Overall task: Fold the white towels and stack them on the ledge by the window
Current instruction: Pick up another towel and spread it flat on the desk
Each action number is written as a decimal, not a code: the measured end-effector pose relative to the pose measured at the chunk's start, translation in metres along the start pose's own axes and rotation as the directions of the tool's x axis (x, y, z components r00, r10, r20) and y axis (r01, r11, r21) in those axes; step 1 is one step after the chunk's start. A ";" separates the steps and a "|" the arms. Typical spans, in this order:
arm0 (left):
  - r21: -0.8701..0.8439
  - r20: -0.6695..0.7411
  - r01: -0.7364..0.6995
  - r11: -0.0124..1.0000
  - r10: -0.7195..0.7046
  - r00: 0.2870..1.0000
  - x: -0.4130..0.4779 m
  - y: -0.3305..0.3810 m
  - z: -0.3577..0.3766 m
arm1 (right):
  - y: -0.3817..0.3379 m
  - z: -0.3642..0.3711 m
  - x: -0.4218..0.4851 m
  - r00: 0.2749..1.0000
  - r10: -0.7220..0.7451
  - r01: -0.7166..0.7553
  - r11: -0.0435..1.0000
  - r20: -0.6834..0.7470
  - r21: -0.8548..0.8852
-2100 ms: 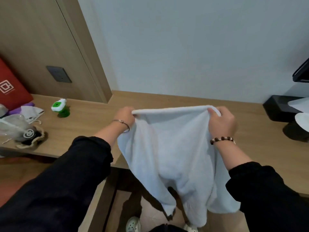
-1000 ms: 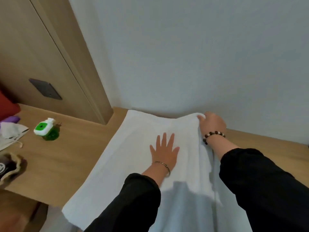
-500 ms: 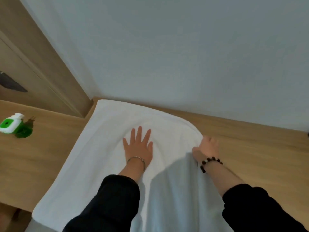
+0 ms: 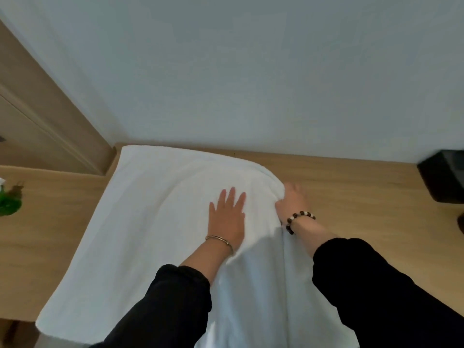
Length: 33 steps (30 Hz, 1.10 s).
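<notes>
— While both hands are on it, how does the white terry-cloth towel lie?
— Spread on the light wooden desk, its long axis running straight out from the pale wall. The far short edge points at the wall's foot and seems to touch it; the near end hangs over the desk's front edge.
— And the hands?
— The left hand lies flat on the cloth, short of the wall, fingers straight and spread, pointing wallward. The right hand sits just beside it, fingers curled on the towel's bunched right edge, which stands up in a fold.
— Anything else?
— A black box sits farther right along the wall, and a small green object far left.
</notes>
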<state>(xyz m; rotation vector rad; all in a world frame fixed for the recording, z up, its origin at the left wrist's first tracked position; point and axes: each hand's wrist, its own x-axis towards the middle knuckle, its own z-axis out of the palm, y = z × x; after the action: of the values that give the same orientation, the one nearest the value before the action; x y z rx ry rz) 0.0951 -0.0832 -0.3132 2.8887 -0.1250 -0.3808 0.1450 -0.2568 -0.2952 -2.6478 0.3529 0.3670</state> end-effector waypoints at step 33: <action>0.246 -0.003 -0.252 0.936 0.261 0.965 -0.025 0.019 0.034 | 0.144 -0.091 -0.079 0.929 0.170 -0.312 0.835 -0.328 -0.452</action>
<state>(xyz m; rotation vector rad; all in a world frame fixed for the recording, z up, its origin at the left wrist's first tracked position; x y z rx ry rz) 0.0613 -0.1061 -0.3347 3.0603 -0.5754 -0.2829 0.0461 -0.4088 -0.2474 -3.1839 0.7879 0.1790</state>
